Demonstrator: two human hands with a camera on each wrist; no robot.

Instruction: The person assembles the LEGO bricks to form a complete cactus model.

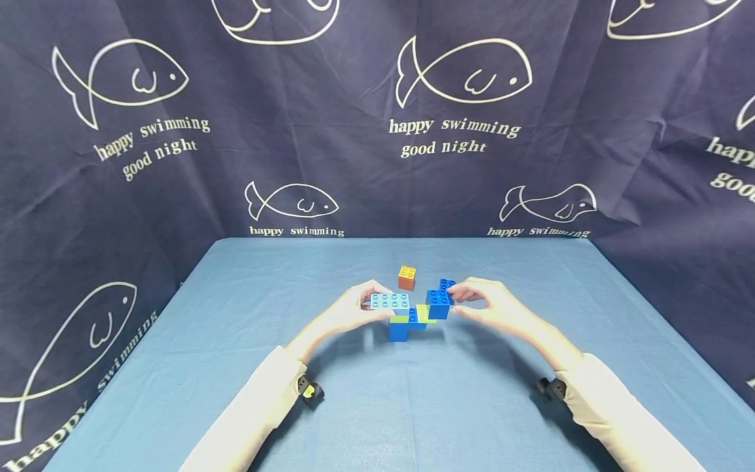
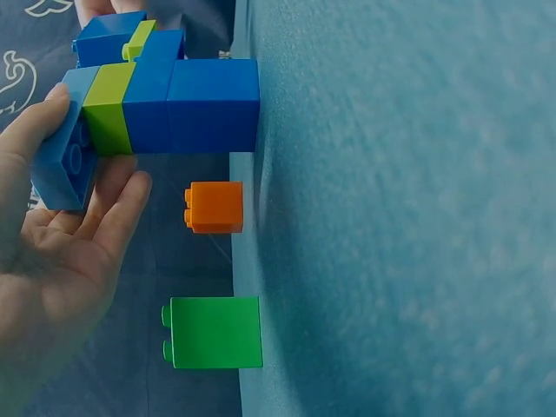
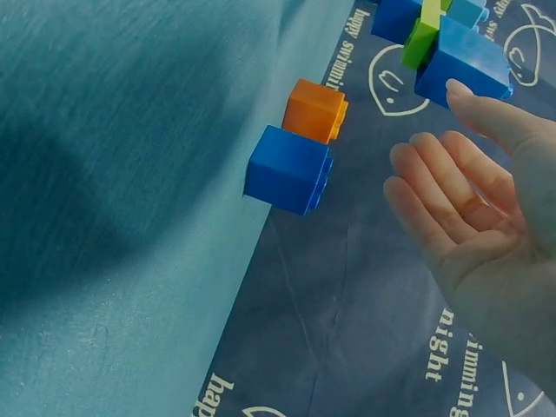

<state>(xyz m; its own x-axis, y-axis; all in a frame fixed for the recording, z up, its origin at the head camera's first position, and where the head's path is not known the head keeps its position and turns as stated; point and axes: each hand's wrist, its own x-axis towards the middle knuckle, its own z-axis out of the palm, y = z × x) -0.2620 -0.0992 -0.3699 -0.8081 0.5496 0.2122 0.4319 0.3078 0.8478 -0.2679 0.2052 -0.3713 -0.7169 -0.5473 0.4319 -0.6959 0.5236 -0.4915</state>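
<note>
My left hand [image 1: 354, 308] pinches a light blue toy building brick [image 1: 389, 301] at the left end of a joined brick structure, thumb on one side and fingers on the other. Under that brick come a lime green brick [image 2: 108, 109] and dark blue bricks [image 2: 213, 106]. Another lime piece [image 1: 423, 313] sits toward the right, bearing a dark blue brick [image 1: 438, 305]. My right hand [image 1: 486, 298] is beside that blue brick, its thumb tip at the brick's side. In the right wrist view its other fingers [image 3: 434, 187] extend loosely apart from the brick.
An orange brick [image 1: 406, 278] stands on the blue-covered table [image 1: 377, 406] behind the structure. A loose blue brick [image 3: 287, 169] stands near it, partly hidden in the head view. A green brick [image 2: 217, 333] shows in the left wrist view. Dark fish-patterned cloth [image 1: 354, 131] hangs behind.
</note>
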